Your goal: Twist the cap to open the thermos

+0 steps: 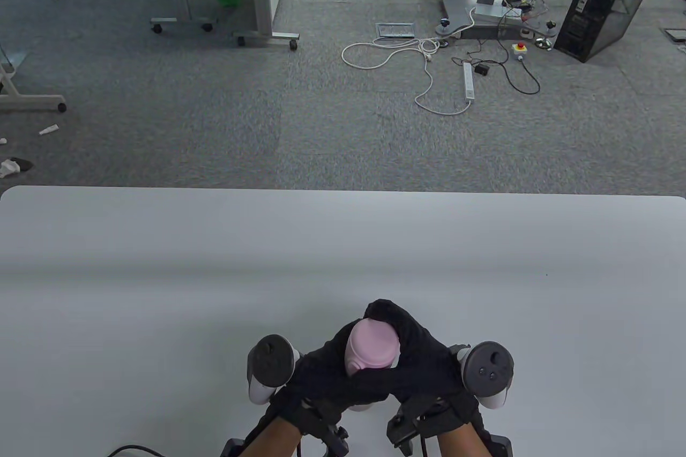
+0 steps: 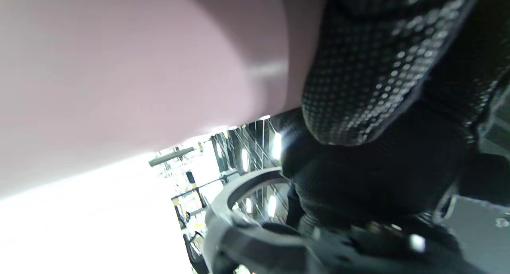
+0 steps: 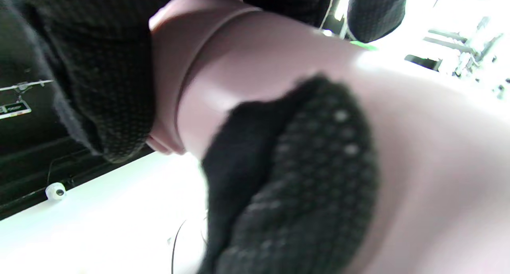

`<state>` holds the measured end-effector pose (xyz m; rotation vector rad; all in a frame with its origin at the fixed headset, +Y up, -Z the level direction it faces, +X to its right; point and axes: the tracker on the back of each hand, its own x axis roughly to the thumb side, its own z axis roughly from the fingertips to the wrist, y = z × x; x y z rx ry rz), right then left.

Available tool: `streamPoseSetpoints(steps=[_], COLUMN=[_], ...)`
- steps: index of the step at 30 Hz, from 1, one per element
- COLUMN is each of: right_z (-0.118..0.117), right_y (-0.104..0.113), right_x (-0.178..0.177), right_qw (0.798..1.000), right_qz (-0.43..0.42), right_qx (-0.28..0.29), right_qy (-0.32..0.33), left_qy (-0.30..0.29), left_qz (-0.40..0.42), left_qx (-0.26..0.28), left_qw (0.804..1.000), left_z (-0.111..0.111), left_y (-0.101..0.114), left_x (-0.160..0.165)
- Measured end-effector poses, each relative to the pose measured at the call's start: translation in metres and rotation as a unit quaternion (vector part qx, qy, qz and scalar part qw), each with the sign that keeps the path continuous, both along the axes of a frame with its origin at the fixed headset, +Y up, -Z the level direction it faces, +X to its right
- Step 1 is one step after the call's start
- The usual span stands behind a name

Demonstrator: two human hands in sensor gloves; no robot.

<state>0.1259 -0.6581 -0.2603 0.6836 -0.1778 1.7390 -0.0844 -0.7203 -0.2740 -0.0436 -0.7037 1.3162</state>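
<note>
A pink thermos [image 1: 370, 351] is held near the table's front edge, its pink cap end toward the camera. My left hand [image 1: 327, 371] wraps around the thermos body from the left. My right hand [image 1: 412, 344] grips the cap, fingers curled over its far side. In the left wrist view the pink body [image 2: 119, 75] fills the upper left beside a gloved finger [image 2: 370, 67]. In the right wrist view the cap [image 3: 171, 79] meets the body [image 3: 418, 166] at a seam, with my right hand's fingers [image 3: 99, 75] around the cap. The thermos base is hidden by my hands.
The white table [image 1: 161, 264] spreads wide to the left, right and far side of my hands. Beyond its far edge is grey carpet with cables [image 1: 429, 71], a desk base and a black computer case [image 1: 608, 4].
</note>
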Motion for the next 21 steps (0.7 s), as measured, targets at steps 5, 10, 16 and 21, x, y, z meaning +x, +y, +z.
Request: streamPoseSetpoints(steps=[5,10,16,21], right_z=[0.012,0.029,0.026,0.015], right_y=[0.003,0.006,0.005,0.003], right_x=[-0.017,-0.032,-0.027,-0.018], right_qw=[0.997,0.973,0.977,0.996], right_qz=[0.042,0.130,0.102,0.046], right_qx=[-0.006,0.062,0.057,0.019], right_qy=[-0.057,-0.181,-0.176,-0.080], left_qy=[0.041,0.102,0.094,0.046], left_qz=[0.027,-0.007,-0.008,0.015], left_qx=[-0.013,0.021,0.020,0.007], left_qw=[0.999,0.995,0.995,0.999], left_z=[-0.001,0.003,0.003,0.001], left_y=[-0.004,0.002,0.002,0.001], left_x=[-0.005,-0.009,-0.008,-0.007])
